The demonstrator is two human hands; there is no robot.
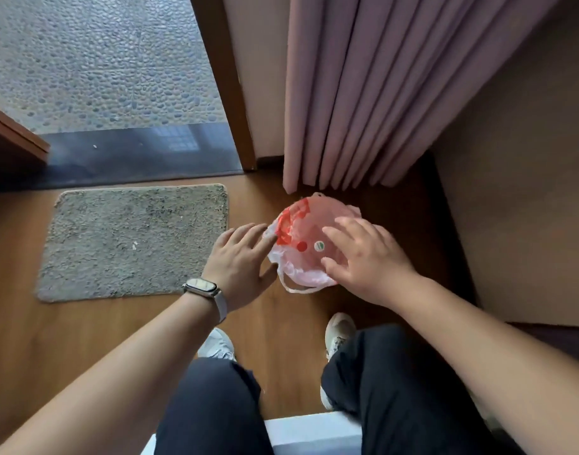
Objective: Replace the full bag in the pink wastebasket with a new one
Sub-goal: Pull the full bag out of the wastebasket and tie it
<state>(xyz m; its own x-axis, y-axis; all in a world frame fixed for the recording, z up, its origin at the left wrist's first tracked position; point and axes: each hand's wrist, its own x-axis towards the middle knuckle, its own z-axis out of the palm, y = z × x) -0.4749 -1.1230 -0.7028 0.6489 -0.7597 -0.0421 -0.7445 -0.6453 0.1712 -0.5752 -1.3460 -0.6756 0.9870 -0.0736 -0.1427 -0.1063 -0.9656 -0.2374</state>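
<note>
The pink wastebasket (327,205) stands on the wooden floor below the curtain, seen from above. A thin white plastic bag with red print (293,229) lines it and drapes over its rim, one handle loop hanging at the near side. My left hand (240,261), with a watch on the wrist, is spread open at the basket's left edge, fingertips touching the bag. My right hand (363,257) hovers over the basket's right side with fingers apart, covering part of the rim. Neither hand grips anything.
A grey mat (133,241) lies on the floor to the left. A pink curtain (380,93) hangs just behind the basket, beside a door frame (229,93). A brown wall or furniture side (527,208) stands to the right. My shoes and knees are below.
</note>
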